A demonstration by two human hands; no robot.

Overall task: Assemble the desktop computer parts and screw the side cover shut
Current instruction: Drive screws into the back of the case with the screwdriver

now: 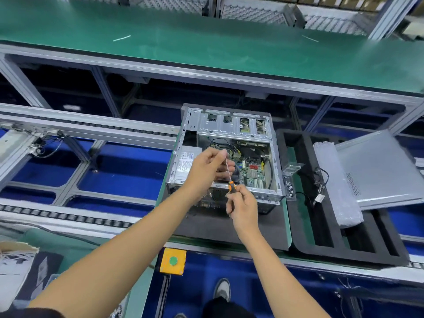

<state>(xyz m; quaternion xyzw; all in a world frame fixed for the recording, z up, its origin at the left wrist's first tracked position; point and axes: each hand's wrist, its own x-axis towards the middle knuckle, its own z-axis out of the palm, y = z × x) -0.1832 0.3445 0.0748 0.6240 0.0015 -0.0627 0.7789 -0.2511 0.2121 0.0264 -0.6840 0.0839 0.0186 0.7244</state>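
The open computer case (226, 154) lies on a dark mat. Above its near edge, the right hand (242, 204) grips a screwdriver (229, 177); the left hand (206, 167) pinches its tip. The side cover (380, 171) leans right of the case.

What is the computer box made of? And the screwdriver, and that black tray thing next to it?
The computer case looks like bare sheet metal: grey, shiny, with punched holes. The screwdriver has a thin shaft, probably steel, and an orange-and-black handle that looks like plastic or rubber. The black tray seems to be foam: matte, thick, with soft rounded cut-outs.
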